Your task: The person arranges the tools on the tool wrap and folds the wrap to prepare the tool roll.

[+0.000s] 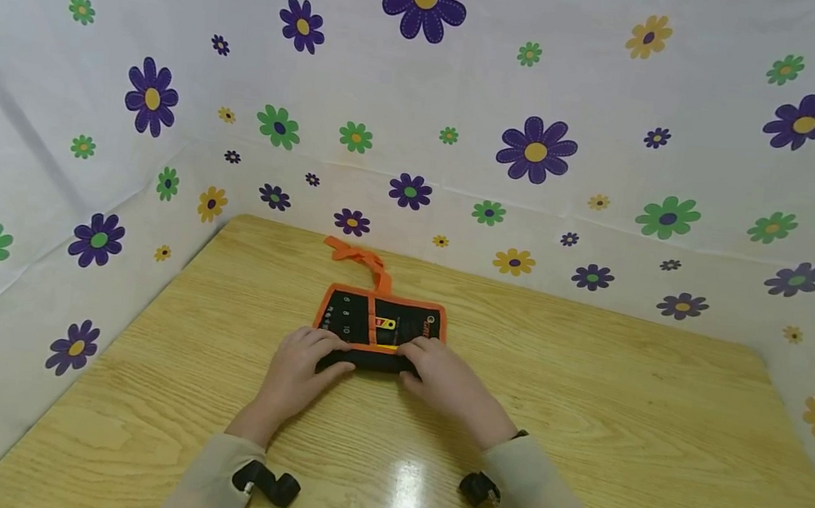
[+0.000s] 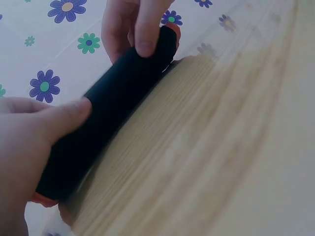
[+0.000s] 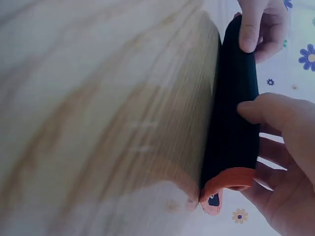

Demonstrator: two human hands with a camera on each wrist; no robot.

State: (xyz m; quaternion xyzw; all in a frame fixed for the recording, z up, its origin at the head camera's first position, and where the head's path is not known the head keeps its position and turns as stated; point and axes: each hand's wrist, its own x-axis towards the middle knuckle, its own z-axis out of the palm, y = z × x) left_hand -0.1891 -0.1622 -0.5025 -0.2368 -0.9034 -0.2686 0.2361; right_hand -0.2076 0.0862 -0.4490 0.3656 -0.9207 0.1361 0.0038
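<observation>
A black fabric tool roll (image 1: 348, 314) with orange edging lies on the table, its near side rolled into a thick black tube. White numbers and a yellow-and-red label show on its flat part, and an orange tie strap (image 1: 382, 276) trails from its far edge. My left hand (image 1: 300, 363) grips the rolled edge at its left end, thumb on the near side in the left wrist view. At the right end my right hand (image 1: 448, 380) grips the same roll, thumb (image 3: 253, 110) pressed on the black cloth and fingers over the far side.
The wooden table (image 1: 585, 417) runs out to both sides of the roll. A white cloth with printed flowers (image 1: 457, 84) hangs behind the table and along its left and right edges. Black wrist mounts (image 1: 268, 483) sit at both sleeves.
</observation>
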